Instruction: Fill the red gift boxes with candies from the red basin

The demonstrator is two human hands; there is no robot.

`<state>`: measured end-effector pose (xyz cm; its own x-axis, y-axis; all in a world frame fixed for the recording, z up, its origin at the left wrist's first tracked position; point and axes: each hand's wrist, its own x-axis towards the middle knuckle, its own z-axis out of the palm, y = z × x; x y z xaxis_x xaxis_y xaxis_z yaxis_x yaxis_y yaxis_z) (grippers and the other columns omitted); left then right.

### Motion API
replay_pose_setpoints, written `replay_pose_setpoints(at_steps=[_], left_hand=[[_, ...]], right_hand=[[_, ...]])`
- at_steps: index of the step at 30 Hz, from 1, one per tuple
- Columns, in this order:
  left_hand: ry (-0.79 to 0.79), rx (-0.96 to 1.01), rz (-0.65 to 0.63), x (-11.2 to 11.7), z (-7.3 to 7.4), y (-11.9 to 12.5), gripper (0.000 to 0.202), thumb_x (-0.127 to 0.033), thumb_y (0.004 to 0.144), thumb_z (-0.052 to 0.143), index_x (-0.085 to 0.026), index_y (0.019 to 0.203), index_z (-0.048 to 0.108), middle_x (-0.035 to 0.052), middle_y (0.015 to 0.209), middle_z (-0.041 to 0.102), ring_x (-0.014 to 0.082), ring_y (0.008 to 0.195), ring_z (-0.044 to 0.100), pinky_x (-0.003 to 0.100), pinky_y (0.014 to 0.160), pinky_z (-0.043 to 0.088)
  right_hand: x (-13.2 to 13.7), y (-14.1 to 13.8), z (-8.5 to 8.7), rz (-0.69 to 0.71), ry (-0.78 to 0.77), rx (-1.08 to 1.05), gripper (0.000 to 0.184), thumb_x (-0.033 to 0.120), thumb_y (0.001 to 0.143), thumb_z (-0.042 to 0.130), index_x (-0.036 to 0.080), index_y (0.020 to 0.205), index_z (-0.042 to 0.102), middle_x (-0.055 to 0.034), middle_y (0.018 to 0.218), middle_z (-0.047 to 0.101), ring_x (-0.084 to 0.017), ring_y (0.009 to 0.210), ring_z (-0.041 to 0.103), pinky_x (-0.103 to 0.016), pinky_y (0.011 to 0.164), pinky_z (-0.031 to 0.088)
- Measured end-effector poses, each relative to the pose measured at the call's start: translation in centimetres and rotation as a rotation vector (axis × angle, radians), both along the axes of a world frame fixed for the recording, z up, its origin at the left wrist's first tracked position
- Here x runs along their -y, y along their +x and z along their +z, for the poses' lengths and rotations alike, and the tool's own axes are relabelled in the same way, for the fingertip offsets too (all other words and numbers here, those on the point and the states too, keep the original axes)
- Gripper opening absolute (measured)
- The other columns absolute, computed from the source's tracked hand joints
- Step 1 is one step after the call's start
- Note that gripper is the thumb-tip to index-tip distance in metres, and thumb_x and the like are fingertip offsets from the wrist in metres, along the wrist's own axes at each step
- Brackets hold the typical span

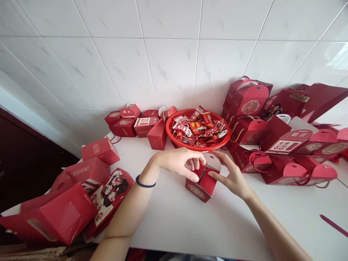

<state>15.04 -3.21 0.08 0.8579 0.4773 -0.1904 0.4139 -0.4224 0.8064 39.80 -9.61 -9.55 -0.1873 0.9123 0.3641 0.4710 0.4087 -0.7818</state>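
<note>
Candies (197, 127) fill basin (190, 146) behind held box (198, 191)

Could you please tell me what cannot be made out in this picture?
In the head view:
Inside the small red cardboard box between the hands: mostly hidden by its flaps and the bare left hand.
Bottom of the round red plastic basin: covered by heaped wrapped candies.
Fine print on those wrappers: too small.
Thin dark-red strip: cut off by the right edge.
</note>
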Motion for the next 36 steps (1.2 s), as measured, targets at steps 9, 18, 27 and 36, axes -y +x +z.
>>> replay_pose_setpoints(at_steps=[9,18,27,36], left_hand=[[0.047,-0.167,-0.078,-0.2,-0.2,0.6,0.047,-0.041,0.065,0.089,-0.021,0.100,0.065,0.0020,0.104,0.071,0.0203,0.097,0.066,0.027,0.082,0.049],[0.220,-0.326,0.088,0.0,-1.3,2.1,0.029,-0.039,0.079,0.073,-0.021,0.093,0.056,0.0026,0.108,0.058,0.0185,0.089,0.058,0.026,0.067,0.041],[0.166,-0.331,0.124,0.0,-1.9,3.2,0.031,-0.047,0.076,0.075,-0.022,0.086,0.060,0.0016,0.098,0.062,0.0205,0.088,0.061,0.028,0.066,0.040],[0.396,-0.295,0.260,2.8,-2.7,5.2,0.030,-0.048,0.089,0.059,-0.022,0.078,0.050,0.0031,0.084,0.064,0.0219,0.077,0.063,0.031,0.060,0.039]], right_hand=[[0.8,-0.3,-0.6,0.090,0.209,0.026,0.024,0.040,0.094,0.068,0.025,0.112,0.074,-0.0114,0.123,0.068,-0.025,0.110,0.070,-0.037,0.091,0.059],[1.1,-0.3,0.0,0.104,0.196,0.088,0.028,0.039,0.102,0.053,0.023,0.105,0.077,-0.0129,0.126,0.068,-0.025,0.116,0.068,-0.036,0.090,0.059],[2.5,0.4,1.5,-0.069,0.164,0.153,0.028,0.044,0.100,0.055,0.024,0.112,0.071,-0.0115,0.125,0.068,-0.024,0.112,0.069,-0.036,0.090,0.059],[7.3,-3.0,-1.4,-0.326,0.096,0.419,0.082,0.056,0.088,0.067,0.028,0.156,0.032,-0.0173,0.156,0.041,-0.037,0.141,0.048,-0.051,0.099,0.057]])
